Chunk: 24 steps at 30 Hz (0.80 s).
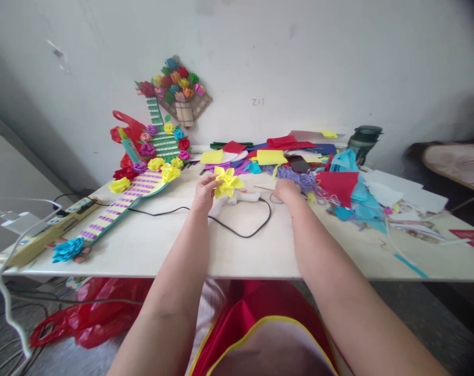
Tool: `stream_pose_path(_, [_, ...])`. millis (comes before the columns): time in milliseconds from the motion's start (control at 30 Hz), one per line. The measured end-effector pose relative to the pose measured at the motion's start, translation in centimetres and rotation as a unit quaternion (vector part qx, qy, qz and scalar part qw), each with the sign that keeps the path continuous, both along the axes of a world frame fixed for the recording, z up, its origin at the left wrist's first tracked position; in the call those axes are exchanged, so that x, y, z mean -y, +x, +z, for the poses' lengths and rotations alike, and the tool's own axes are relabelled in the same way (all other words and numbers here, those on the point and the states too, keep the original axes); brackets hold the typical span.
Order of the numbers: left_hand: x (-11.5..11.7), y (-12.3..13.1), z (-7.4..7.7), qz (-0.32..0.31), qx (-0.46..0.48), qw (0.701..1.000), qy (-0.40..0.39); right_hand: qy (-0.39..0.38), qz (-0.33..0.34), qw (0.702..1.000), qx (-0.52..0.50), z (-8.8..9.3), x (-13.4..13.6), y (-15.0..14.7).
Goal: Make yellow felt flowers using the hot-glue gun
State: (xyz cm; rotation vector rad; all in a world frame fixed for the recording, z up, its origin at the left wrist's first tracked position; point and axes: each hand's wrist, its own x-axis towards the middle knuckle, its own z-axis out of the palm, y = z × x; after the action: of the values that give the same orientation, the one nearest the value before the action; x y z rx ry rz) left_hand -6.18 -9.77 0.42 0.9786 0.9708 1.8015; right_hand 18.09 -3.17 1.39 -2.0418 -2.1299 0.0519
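Observation:
My left hand (206, 193) is closed on a yellow paper flower (229, 183), holding it above the table with its petals spread. Just beyond and to the right of the flower lies a white glue gun (247, 197), partly hidden, its black cord curving over the tabletop. My right hand (287, 190) is down at the table by a bundle of purple yarn (303, 178), fingers curled and mostly hidden. A thin stick (263, 187) points left from beside it, and a greyish loop (275, 199) shows under the fingers; what they grip is unclear.
A guitar-shaped craft (123, 206) with paper flowers lies at left, near a yellowish power strip (60, 230). Coloured paper (270, 156) is piled along the wall. Blue scraps (368, 206) and a dark bottle (364, 141) stand right. A flower basket (184, 112) leans behind.

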Motion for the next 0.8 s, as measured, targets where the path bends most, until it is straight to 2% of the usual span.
stream_pose_path(100, [0.1,0.0,0.0,-0.004,-0.006,1.000,-0.001,-0.028,-0.025,0.999,-0.015,-0.1,-0.1,0.2])
stream_pose_path(233, [0.2,-0.1,0.0,-0.007,-0.008,1.000,0.002,0.000,-0.018,0.999,-0.034,0.5,0.2,0.5])
stream_pose_path(333, [0.3,-0.1,0.1,-0.014,-0.009,1.000,-0.001,0.081,0.035,0.993,-0.082,0.9,0.4,0.6])
stream_pose_path(433, [0.5,-0.1,0.2,-0.018,-0.015,1.000,-0.005,0.157,0.121,0.966,-0.167,0.9,0.3,0.3])
stream_pose_path(567, [0.6,-0.1,0.2,-0.029,-0.027,0.999,-0.006,0.147,0.230,0.922,-0.276,0.6,0.0,-0.2])
stream_pose_path(667, [0.5,0.0,0.2,-0.033,-0.033,0.999,-0.008,0.140,0.248,0.905,-0.316,0.3,-0.3,-0.4])
stream_pose_path(800, [0.5,-0.1,0.2,-0.033,-0.029,0.999,-0.009,0.128,0.253,0.897,-0.338,0.2,-0.4,-0.3])
